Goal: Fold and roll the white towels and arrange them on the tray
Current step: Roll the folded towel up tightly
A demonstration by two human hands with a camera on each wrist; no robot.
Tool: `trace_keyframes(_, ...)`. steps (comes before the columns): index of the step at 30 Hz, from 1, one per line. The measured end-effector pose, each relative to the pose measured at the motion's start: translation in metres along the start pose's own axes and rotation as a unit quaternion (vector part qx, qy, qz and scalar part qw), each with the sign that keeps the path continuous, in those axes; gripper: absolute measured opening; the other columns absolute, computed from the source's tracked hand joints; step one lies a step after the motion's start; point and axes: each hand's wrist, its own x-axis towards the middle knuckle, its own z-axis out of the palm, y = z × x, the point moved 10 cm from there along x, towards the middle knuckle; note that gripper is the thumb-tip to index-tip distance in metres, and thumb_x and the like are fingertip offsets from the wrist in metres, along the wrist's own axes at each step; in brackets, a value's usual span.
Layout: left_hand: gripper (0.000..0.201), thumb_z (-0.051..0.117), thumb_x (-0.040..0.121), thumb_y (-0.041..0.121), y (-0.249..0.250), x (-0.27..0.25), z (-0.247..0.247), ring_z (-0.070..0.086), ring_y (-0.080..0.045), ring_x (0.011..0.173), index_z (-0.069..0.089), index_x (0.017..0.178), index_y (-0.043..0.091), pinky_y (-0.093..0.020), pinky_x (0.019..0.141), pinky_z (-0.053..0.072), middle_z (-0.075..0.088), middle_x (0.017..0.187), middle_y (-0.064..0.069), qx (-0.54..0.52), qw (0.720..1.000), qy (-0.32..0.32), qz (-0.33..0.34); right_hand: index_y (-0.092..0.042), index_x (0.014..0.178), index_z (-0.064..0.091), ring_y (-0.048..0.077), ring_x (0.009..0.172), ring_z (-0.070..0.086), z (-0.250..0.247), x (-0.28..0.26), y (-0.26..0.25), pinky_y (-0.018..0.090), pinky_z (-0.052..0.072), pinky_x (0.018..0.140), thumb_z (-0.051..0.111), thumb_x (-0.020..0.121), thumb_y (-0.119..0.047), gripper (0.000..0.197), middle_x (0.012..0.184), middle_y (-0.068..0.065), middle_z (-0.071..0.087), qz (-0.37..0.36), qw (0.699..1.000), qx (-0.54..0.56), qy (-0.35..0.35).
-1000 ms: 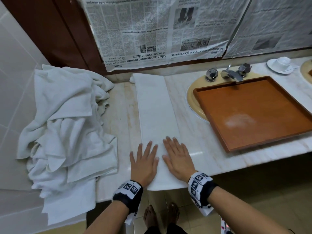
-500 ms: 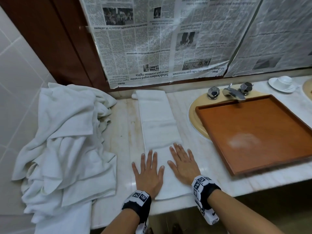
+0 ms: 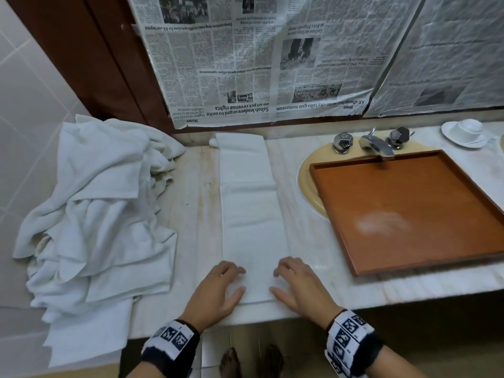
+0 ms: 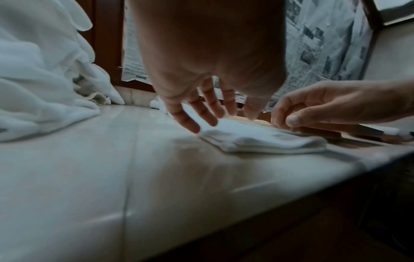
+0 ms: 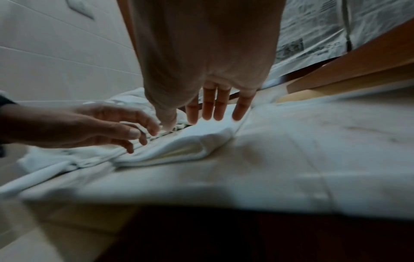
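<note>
A white towel (image 3: 253, 214), folded into a long narrow strip, lies on the marble counter from the back wall to the front edge. Both hands are at its near end. My left hand (image 3: 231, 281) touches the left part of that end with bent, spread fingers (image 4: 208, 113). My right hand (image 3: 281, 281) does the same on the right part, its fingers (image 5: 212, 113) hanging down onto the cloth. Neither hand grips the towel (image 4: 257, 140); its layered near end (image 5: 179, 145) lies on the counter. The empty brown wooden tray (image 3: 409, 200) sits over the sink, right of the towel.
A heap of loose white towels (image 3: 95, 214) fills the counter's left end against the tiled wall. A chrome tap (image 3: 376, 143) stands behind the tray, and a white cup on a saucer (image 3: 466, 129) at the far right. Newspaper (image 3: 245, 64) covers the mirror.
Both hands have slid back toward the towel's near end. Their fingers, flat on the cloth before, are now bent with the palms raised. The head view has tilted up.
</note>
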Motion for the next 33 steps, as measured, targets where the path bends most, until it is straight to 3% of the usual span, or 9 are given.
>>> trace_keyframes(3,0.037,0.059,0.089,0.054,0.008,-0.007,0.019,0.052,-0.006,0.104,0.060,0.119,0.032,-0.032,0.088,0.048,0.052,0.116,0.016,0.044,0.995,-0.075,0.046,-0.023,0.094,0.065,0.015,0.090,0.059,0.017,-0.008,-0.013,0.026,0.050,0.069,0.056,0.077,-0.044,0.029,0.102,-0.006,0.059,-0.049,0.996,-0.056,-0.051)
trace_keyframes(8,0.024,0.060,0.082,0.035,0.008,-0.002,0.021,0.057,-0.014,0.090,0.061,0.105,0.028,-0.031,0.071,0.051,0.056,0.105,0.012,0.102,0.994,-0.038,0.011,-0.013,0.076,0.064,0.022,0.069,0.054,0.024,0.001,-0.023,0.030,0.042,0.053,0.070,0.059,-0.011,0.018,0.081,0.003,0.060,-0.060,0.987,-0.149,-0.030)
trace_keyframes(11,0.028,0.068,0.066,0.019,0.018,-0.002,0.027,0.055,-0.020,0.072,0.057,0.092,0.024,-0.033,0.050,0.044,0.055,0.089,0.006,0.189,0.981,-0.030,-0.017,-0.013,0.072,0.063,0.021,0.067,0.053,0.025,0.005,-0.023,0.029,0.039,0.048,0.073,0.055,-0.014,0.020,0.075,0.003,0.057,-0.041,0.985,-0.158,-0.051)
trace_keyframes(13,0.021,0.061,0.068,0.021,0.021,-0.002,0.025,0.055,-0.021,0.070,0.057,0.088,0.022,-0.033,0.048,0.042,0.054,0.083,0.004,0.198,0.979,-0.014,-0.036,-0.014,0.076,0.064,0.019,0.070,0.058,0.017,0.008,-0.022,0.027,0.042,0.046,0.080,0.057,-0.022,0.026,0.077,0.001,0.059,-0.024,0.992,-0.116,-0.050)
trace_keyframes(17,0.041,0.030,0.078,0.041,0.008,-0.002,0.016,0.056,-0.020,0.082,0.059,0.099,0.021,-0.036,0.068,0.046,0.058,0.091,0.005,0.116,0.988,-0.027,-0.096,-0.010,0.113,0.056,0.022,0.105,0.048,0.025,0.000,-0.014,0.034,0.047,0.074,0.056,0.087,-0.028,0.032,0.110,0.005,0.052,-0.012,0.985,-0.081,-0.150)
trace_keyframes(19,0.049,0.025,0.079,0.046,0.007,-0.003,0.013,0.056,-0.019,0.087,0.057,0.106,0.021,-0.037,0.076,0.045,0.058,0.098,0.005,0.111,0.988,-0.047,-0.094,-0.010,0.113,0.057,0.024,0.105,0.051,0.025,-0.006,-0.018,0.034,0.048,0.070,0.057,0.085,-0.025,0.031,0.110,0.006,0.054,-0.026,0.985,-0.085,-0.148)
trace_keyframes(25,0.029,0.045,0.096,0.041,-0.008,0.000,0.009,0.057,-0.016,0.088,0.057,0.112,0.019,-0.032,0.078,0.045,0.061,0.102,0.004,0.023,0.995,-0.050,-0.082,-0.010,0.102,0.064,0.024,0.094,0.056,0.017,0.003,0.002,0.032,0.039,0.074,0.047,0.099,-0.026,0.023,0.095,0.003,0.056,0.049,0.986,0.034,-0.154)
trace_keyframes(30,0.014,0.059,0.096,0.037,-0.020,-0.005,-0.001,0.056,-0.003,0.076,0.064,0.095,0.025,-0.022,0.069,0.039,0.064,0.084,0.013,-0.034,0.989,0.025,-0.138,-0.014,0.120,0.068,0.014,0.103,0.059,0.011,0.007,0.033,0.021,0.042,0.088,0.056,0.096,-0.024,0.028,0.116,-0.001,0.067,0.157,0.963,0.167,-0.143)
trace_keyframes(33,0.012,0.066,0.093,0.036,-0.022,-0.006,-0.003,0.055,-0.003,0.077,0.063,0.088,0.025,-0.018,0.067,0.038,0.061,0.082,0.009,-0.049,0.982,0.060,-0.174,-0.015,0.113,0.071,0.011,0.092,0.057,0.008,0.006,0.040,0.020,0.043,0.084,0.060,0.095,-0.022,0.022,0.105,0.000,0.064,0.181,0.962,0.177,-0.102)
